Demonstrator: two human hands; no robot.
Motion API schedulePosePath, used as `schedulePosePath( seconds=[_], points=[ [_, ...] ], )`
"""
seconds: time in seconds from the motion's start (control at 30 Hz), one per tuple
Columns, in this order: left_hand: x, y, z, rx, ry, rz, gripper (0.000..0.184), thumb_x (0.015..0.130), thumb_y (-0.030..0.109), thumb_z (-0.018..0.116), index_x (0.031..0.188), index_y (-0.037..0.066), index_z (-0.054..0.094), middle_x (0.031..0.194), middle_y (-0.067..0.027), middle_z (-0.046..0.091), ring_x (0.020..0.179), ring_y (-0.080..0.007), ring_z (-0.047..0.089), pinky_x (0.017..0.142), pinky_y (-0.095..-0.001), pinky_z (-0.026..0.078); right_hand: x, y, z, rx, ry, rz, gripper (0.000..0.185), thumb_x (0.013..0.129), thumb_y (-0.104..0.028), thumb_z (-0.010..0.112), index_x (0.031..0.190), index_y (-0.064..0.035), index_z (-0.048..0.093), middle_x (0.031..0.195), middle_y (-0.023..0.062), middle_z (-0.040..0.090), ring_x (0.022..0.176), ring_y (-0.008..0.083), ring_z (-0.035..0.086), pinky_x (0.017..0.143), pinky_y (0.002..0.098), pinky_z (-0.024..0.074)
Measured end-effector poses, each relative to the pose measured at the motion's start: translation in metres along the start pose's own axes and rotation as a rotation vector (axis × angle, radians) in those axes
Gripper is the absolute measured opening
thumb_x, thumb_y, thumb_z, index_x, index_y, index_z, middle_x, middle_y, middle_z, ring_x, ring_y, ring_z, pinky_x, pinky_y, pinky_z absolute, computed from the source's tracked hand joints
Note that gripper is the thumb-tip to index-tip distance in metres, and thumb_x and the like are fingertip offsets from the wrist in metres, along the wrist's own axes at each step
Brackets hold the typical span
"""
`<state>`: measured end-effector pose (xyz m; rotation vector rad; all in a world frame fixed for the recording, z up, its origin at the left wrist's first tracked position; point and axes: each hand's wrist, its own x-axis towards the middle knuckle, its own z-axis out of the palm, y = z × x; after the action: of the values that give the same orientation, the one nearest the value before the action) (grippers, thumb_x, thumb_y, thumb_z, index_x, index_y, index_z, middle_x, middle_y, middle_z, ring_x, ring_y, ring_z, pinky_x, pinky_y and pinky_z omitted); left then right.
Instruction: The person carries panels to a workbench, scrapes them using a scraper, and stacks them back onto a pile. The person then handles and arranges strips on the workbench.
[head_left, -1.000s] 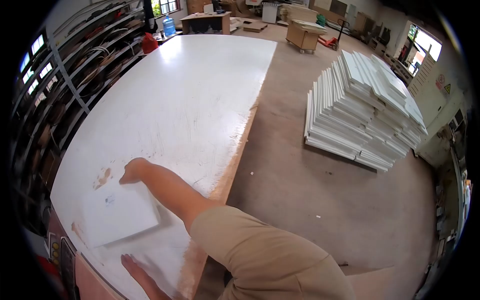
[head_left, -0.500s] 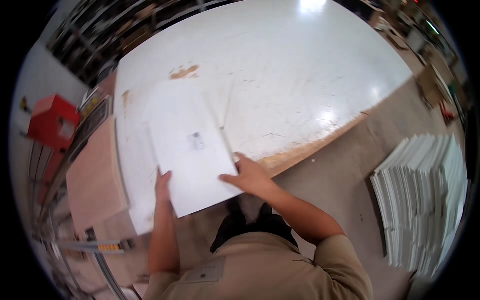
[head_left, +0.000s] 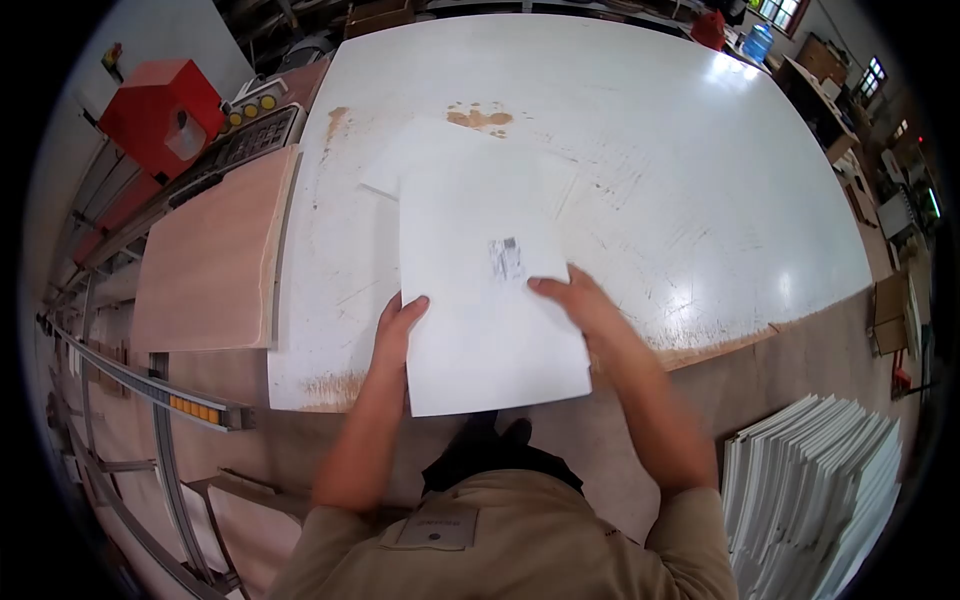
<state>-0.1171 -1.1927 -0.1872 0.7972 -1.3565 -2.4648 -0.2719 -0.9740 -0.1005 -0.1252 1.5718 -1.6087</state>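
Observation:
A white rectangular panel (head_left: 480,340) with a small printed label (head_left: 506,259) is held by its two long sides over the near edge of the large white table (head_left: 690,170). On its left side is my left hand (head_left: 400,322), thumb on top and fingers hidden beneath. My right hand (head_left: 580,300) grips the right side, its thumb near the label. The panel's near end juts past the table edge, above my legs. Worn brown patches (head_left: 480,118) mark the table beyond the panel.
Left of the table lie a pinkish-brown board (head_left: 215,260), a control panel with yellow buttons (head_left: 250,110) and a red machine housing (head_left: 165,110). A metal rail (head_left: 170,395) runs at lower left. Stacked white panels (head_left: 810,490) stand on the floor at lower right.
Both hands have come onto the panel's sides, and the panel has moved from the tabletop toward my body and been turned. The view has swung round toward the table's near edge.

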Motion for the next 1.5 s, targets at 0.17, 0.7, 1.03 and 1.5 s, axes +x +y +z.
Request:
schedulePosePath(
  seconds=[0.17,0.7,1.03,1.5],
  points=[
    [0.028,0.031,0.054,-0.194,0.094,0.037,0.055,0.098,0.032,0.053,0.135,-0.008,0.044,0.124,-0.0197,0.058,0.116,-0.0269,0.057,0.097,-0.0364,0.047,0.109,-0.085,-0.022,-0.347,-0.164,0.107,0.052,0.093,-0.038,0.059,0.12,0.0053,0.063,0.115,0.0168,0.067,0.099,0.0236,0.065,0.088,0.033,0.0501],
    [0.126,0.021,0.023,0.178,0.26,0.329,0.072,0.097,0.029,0.046,0.155,0.001,0.014,0.155,-0.0181,0.029,0.142,-0.0286,0.031,0.117,-0.037,0.024,0.273,-0.108,-0.08,-0.895,-0.057,-0.015,0.073,0.101,-0.06,0.024,0.148,-0.0068,0.041,0.156,0.0108,0.035,0.142,0.0259,0.035,0.118,0.0378,0.0212],
    [0.081,-0.003,0.014,-0.057,0.021,0.254,0.086,0.087,0.025,0.053,0.158,0.008,0.007,0.155,-0.016,0.029,0.139,-0.0295,0.035,0.113,-0.0393,0.031,0.115,-0.008,-0.057,-0.2,-0.267,-0.076,0.078,0.096,-0.028,0.059,0.156,-0.0029,0.016,0.157,0.0171,0.03,0.144,0.0284,0.029,0.117,0.0382,0.0223],
    [-0.115,-0.162,0.142,0.373,-0.226,0.257,0.083,0.086,0.021,0.054,0.156,0.002,0.014,0.162,-0.0169,0.014,0.151,-0.027,0.009,0.12,-0.0367,0.009,-0.213,0.166,-0.171,0.443,0.232,0.021,0.07,0.084,-0.035,0.065,0.14,0.0011,0.044,0.129,0.0177,0.057,0.119,0.0295,0.055,0.099,0.0412,0.0449]
  ],
)
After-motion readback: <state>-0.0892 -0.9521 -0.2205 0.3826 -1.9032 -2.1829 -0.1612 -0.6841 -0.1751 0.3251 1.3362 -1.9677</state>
